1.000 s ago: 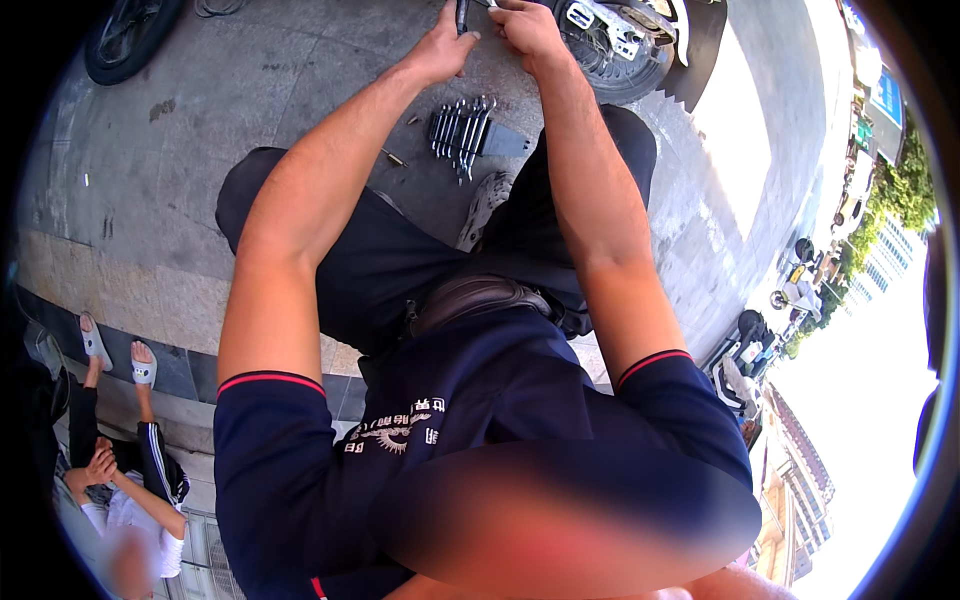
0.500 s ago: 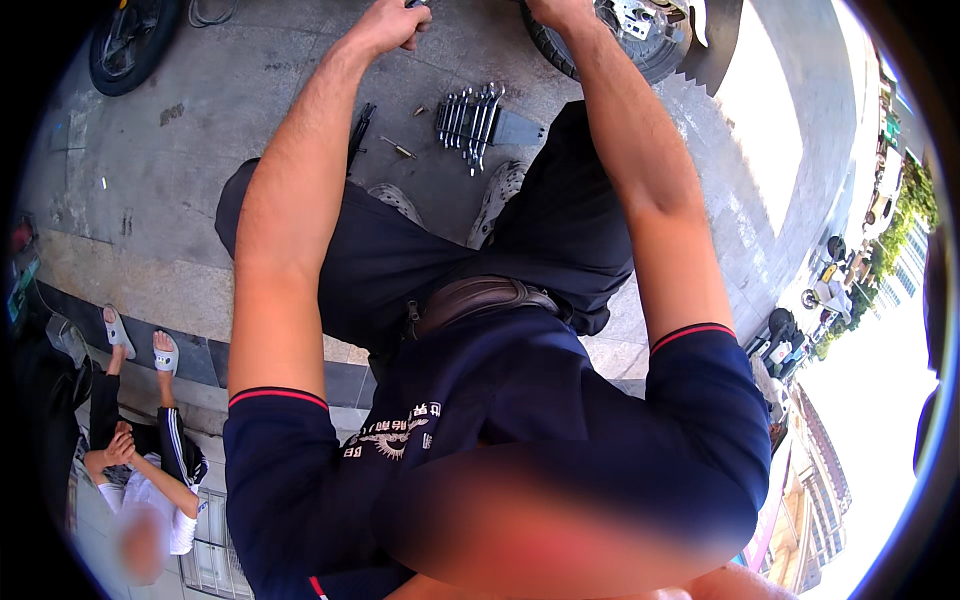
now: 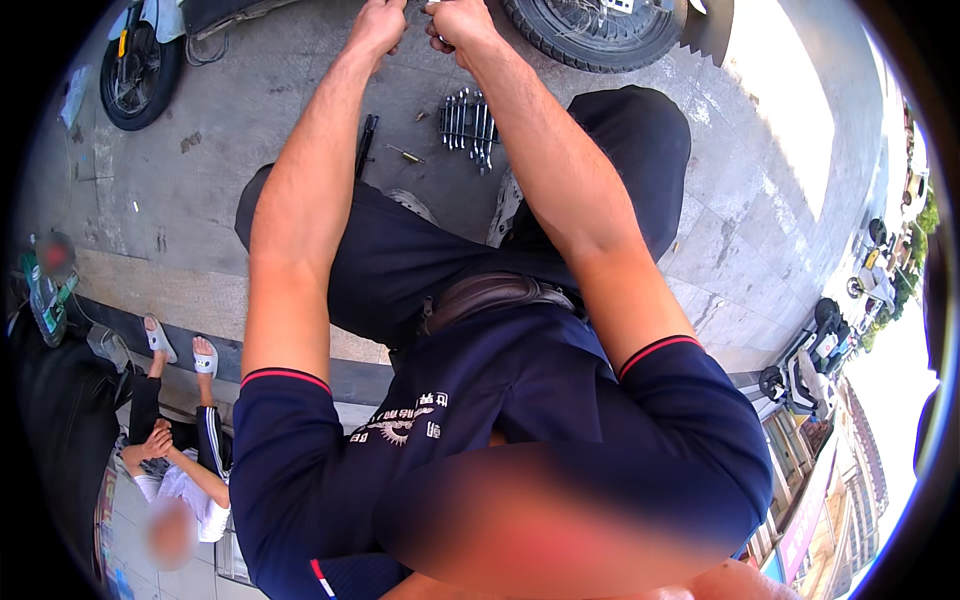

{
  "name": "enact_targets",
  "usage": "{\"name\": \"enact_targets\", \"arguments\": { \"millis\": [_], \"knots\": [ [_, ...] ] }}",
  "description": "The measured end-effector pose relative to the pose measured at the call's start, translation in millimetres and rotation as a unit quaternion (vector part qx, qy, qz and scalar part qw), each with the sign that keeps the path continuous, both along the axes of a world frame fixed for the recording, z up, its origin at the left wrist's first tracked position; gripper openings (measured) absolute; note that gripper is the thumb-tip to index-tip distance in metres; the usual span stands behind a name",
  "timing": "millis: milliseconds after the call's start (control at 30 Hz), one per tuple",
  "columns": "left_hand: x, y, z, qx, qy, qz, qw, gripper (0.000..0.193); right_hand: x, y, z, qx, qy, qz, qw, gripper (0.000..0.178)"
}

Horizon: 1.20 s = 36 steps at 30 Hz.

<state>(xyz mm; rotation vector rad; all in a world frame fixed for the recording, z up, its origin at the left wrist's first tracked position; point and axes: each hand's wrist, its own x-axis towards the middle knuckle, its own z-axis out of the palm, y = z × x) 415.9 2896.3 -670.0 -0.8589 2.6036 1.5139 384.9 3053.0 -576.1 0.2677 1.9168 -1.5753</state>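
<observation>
Side by side at the top edge, both my hands reach out ahead of me. My left hand [image 3: 378, 30] is closed, its fingers curled. Just beside it, my right hand [image 3: 460, 22] is closed too, with a small bit of something shiny showing at its fingers. What either hand holds is too hidden to name. Right of my right hand lies a motorcycle wheel [image 3: 600, 60] with a black tyre, cut by the top edge. Below the hands, a set of wrenches [image 3: 460, 122] sits in a dark rack on the ground, partly covered by my right forearm.
Between my feet and the wrenches lie a thin screwdriver-like tool [image 3: 405, 154] and a long black tool [image 3: 367, 142]. Another two-wheeler's front wheel [image 3: 140, 80] stands at upper left. A seated person [image 3: 180, 480] in sandals is at lower left. Parked scooters [image 3: 810, 355] line the right.
My right hand has moved left, away from the wheel, and is now close to my left hand. My right forearm now crosses over part of the wrench rack. The view has shifted slightly.
</observation>
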Motion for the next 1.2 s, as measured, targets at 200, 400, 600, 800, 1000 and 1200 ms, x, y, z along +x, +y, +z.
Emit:
{"name": "enact_targets", "arguments": {
  "millis": [200, 400, 600, 800, 1000, 1200],
  "knots": [
    [20.0, -11.2, 49.0, 0.027, -0.004, -0.017, 0.999, 0.032, 2.4, -22.2, -8.7, -0.046, -0.038, -0.006, 0.998, 0.016],
    [7.8, 12.2, 70.9, 0.082, -0.015, -0.032, 0.996, 0.032, -120.7, 77.1, -52.5, 0.123, 0.068, 0.214, 0.967, 0.016],
    [19.6, 7.3, 82.1, -0.013, -0.041, -0.04, 0.998, 0.034, -99.4, 67.4, -2.0, 0.223, 0.113, 0.266, 0.931, 0.023],
    [13.5, 65.3, 92.1, -0.164, -0.118, -0.011, 0.979, 0.044, -30.0, 33.1, 0.2, -0.006, -0.074, 0.05, 0.996, 0.028],
    [16.2, 63.7, 83.6, -0.152, -0.117, -0.032, 0.981, 0.049, -20.8, 8.6, -15.1, -0.057, -0.09, 0.017, 0.994, 0.021],
    [27.6, 38.4, 61.7, 0.031, -0.02, -0.115, 0.993, 0.039, -4.1, -13.3, -8.8, -0.093, -0.099, -0.082, 0.987, 0.022]
  ]
}}
